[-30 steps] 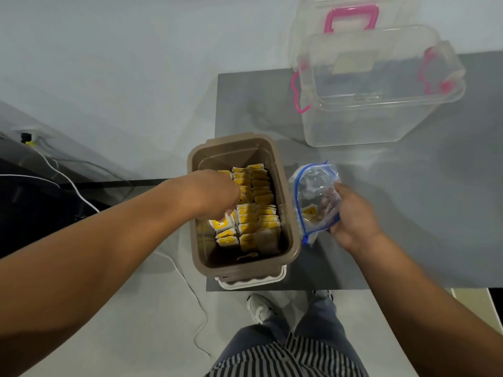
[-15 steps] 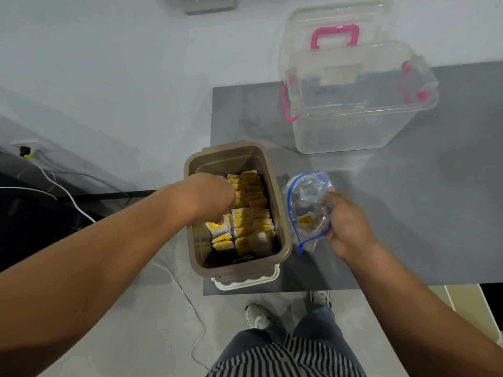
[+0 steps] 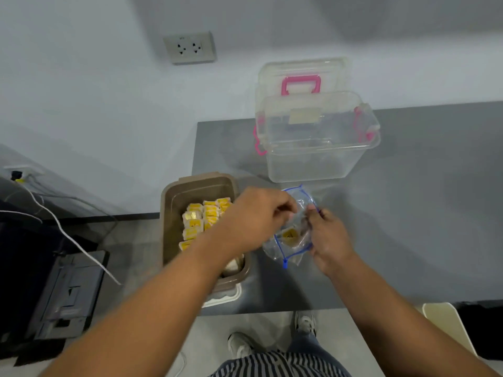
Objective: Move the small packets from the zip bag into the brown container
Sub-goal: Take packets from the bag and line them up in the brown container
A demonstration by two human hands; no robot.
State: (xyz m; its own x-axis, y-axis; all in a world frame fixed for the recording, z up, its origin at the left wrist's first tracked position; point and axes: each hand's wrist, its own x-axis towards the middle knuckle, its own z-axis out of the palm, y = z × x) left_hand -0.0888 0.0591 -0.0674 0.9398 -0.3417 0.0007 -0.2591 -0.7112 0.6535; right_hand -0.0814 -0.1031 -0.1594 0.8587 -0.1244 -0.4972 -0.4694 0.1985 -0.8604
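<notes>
- Right hand (image 3: 330, 238) pinches the zip bag (image 3: 294, 250) at its rim.
- Left hand (image 3: 255, 216) is curled at the bag's mouth; whether it grips anything cannot be told.
- A yellow packet (image 3: 289, 235) lies between the hands.
- The brown container (image 3: 174, 208) sits under the left wrist.

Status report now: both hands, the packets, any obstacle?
Right hand grips zip bag. Left hand at bag mouth, grip unclear. One packet visible in bag; brown container beside it. Path clear.
</notes>
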